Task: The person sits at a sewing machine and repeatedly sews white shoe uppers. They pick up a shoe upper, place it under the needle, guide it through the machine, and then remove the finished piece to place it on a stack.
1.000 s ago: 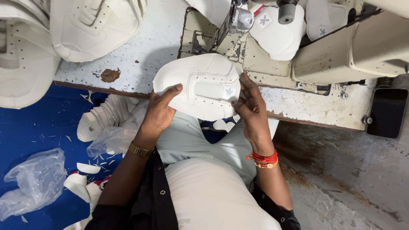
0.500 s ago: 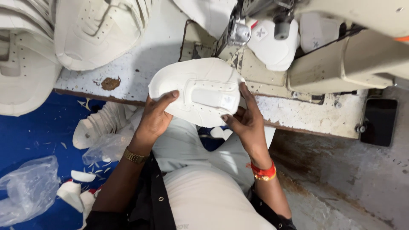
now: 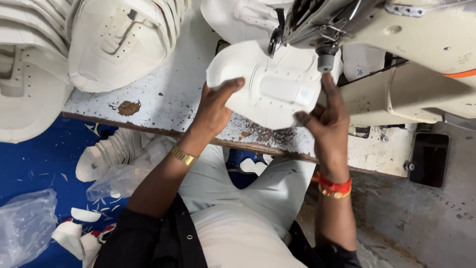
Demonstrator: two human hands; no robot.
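Observation:
A white shoe upper piece [image 3: 270, 84] is held flat between both my hands, just under the head of a cream sewing machine [image 3: 396, 30]. My left hand [image 3: 214, 106] grips its left edge with the thumb on top. At its right lower edge my right hand [image 3: 325, 116] pinches it, one finger raised near the machine's presser foot [image 3: 325, 59]. A gold bracelet sits on my left wrist, red and gold bands on my right.
Stacks of white shoe uppers [image 3: 119, 42] lie on the worn white table [image 3: 163, 109] at the left and rear. White scraps and clear plastic bags [image 3: 25, 228] litter the blue floor [image 3: 39, 164]. A black box [image 3: 429, 159] hangs by the table's right end.
Both hands have carried the white piece up and forward, from near the table's front edge to under the sewing machine head. The view has also shifted closer.

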